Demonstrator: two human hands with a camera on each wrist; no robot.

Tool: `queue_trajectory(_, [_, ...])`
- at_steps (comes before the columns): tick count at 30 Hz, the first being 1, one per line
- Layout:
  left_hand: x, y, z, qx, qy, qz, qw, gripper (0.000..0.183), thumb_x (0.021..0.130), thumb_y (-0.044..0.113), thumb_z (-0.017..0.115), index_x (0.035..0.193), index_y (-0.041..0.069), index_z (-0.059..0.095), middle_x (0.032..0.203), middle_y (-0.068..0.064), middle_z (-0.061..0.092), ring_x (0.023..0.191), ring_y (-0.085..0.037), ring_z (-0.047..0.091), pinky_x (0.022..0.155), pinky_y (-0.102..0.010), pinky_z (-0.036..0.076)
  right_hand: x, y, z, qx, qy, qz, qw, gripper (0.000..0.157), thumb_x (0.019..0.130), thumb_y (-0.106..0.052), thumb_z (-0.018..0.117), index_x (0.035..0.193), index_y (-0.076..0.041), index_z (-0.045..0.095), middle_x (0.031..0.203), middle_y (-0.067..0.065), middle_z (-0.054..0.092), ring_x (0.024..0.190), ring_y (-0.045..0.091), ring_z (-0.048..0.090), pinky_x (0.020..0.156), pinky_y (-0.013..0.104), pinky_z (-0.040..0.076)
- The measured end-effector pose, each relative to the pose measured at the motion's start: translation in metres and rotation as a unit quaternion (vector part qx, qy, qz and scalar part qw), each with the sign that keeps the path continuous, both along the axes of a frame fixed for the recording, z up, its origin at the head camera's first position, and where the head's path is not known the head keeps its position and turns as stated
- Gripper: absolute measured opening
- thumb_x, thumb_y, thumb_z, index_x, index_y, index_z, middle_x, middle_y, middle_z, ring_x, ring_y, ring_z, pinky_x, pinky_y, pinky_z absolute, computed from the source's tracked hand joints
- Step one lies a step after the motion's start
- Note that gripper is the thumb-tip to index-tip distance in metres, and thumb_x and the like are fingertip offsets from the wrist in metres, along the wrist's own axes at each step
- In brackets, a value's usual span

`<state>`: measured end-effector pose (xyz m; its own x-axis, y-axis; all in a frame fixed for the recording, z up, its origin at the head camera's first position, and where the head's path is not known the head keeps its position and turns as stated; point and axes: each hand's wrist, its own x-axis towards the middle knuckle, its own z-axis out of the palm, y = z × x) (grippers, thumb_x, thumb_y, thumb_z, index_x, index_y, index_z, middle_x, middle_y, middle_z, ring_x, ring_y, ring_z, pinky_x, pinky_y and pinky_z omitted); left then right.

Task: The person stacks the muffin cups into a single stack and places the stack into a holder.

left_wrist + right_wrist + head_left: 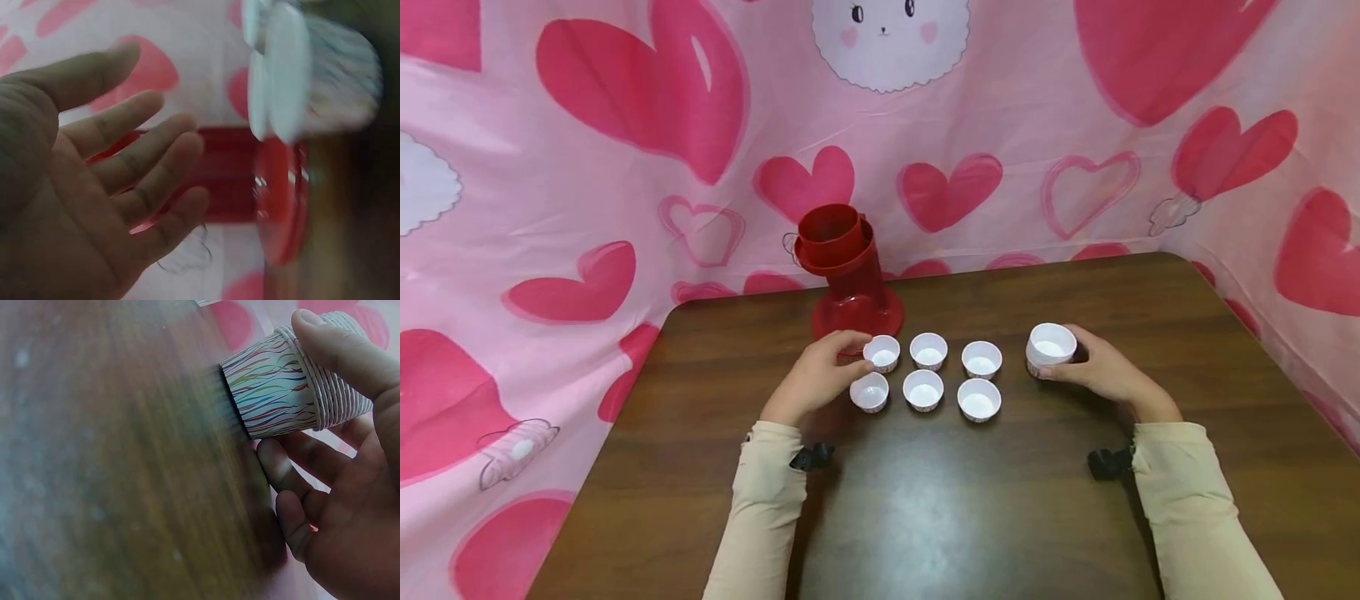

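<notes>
My right hand [1101,367] grips a stack of small white paper baking cups [1051,348] at the right of the others. In the right wrist view, the nested cups [272,387] show colourful wavy lines and ridged rims, with the thumb [337,347] across the rims and fingers on the other side. Two rows of three single cups [923,390] stand upright at mid-table. My left hand [820,371] is by the leftmost cups [882,353]; in the left wrist view its loosely bent fingers [144,162] hold nothing and are apart from the cups [337,75].
Behind the left cups stands a red plastic holder [853,275] with a round base and open cylindrical top. All of it is on a brown wooden table [925,517]. A pink heart-patterned cloth [880,125] hangs along the back and sides.
</notes>
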<state>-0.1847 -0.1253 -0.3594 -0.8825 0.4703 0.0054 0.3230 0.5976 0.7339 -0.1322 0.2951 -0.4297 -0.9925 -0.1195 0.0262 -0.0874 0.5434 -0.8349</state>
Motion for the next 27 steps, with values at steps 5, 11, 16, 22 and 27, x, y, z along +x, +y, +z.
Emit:
queue_trajectory(5, [-0.002,-0.008,-0.014,-0.079,-0.037,-0.007,0.9962,0.053,0.087,0.027,0.08,0.132,0.008,0.06,0.121,-0.008,0.063,0.112,-0.027,0.058,0.094,-0.045,0.051,0.002,0.002,0.001,0.001,-0.003,-0.006,1.0,0.068,0.086,-0.021,0.083,0.14,0.001,0.048,0.123,0.018,0.059,0.109,0.021,0.051,0.094,0.035,0.04])
queue_trajectory(11, [0.0,-0.004,-0.024,-0.129,-0.041,-0.027,0.9904,0.046,0.082,0.026,0.085,0.119,0.01,0.062,0.106,-0.003,0.06,0.1,-0.022,0.056,0.088,-0.04,0.049,0.001,0.001,0.001,-0.002,0.005,0.003,1.0,0.066,0.087,-0.016,0.082,0.14,0.002,0.049,0.122,0.017,0.06,0.106,0.015,0.052,0.09,0.028,0.041])
queue_trajectory(16, [0.004,0.002,-0.026,-0.157,-0.032,-0.03,0.9866,0.056,0.079,0.025,0.087,0.124,0.008,0.059,0.109,-0.006,0.059,0.101,-0.023,0.056,0.091,-0.041,0.048,-0.001,0.002,0.0,-0.001,0.007,0.004,1.0,0.066,0.086,-0.016,0.082,0.14,0.002,0.049,0.123,0.017,0.06,0.106,0.017,0.052,0.091,0.029,0.041])
queue_trajectory(22, [0.006,0.004,-0.028,-0.178,-0.041,-0.032,0.9827,0.068,0.079,0.025,0.088,0.136,0.011,0.055,0.117,-0.008,0.059,0.105,-0.026,0.057,0.093,-0.046,0.048,-0.003,0.002,-0.001,0.004,0.008,0.007,1.0,0.067,0.086,-0.015,0.082,0.141,0.002,0.048,0.124,0.019,0.06,0.109,0.021,0.051,0.093,0.034,0.04])
queue_trajectory(27, [0.007,0.002,-0.025,-0.155,-0.043,-0.044,0.986,0.063,0.082,0.024,0.085,0.137,0.013,0.057,0.117,-0.005,0.063,0.104,-0.024,0.058,0.094,-0.046,0.048,-0.002,0.002,-0.002,0.0,0.007,0.005,1.0,0.066,0.086,-0.015,0.082,0.14,0.002,0.049,0.124,0.019,0.06,0.11,0.022,0.051,0.094,0.035,0.039])
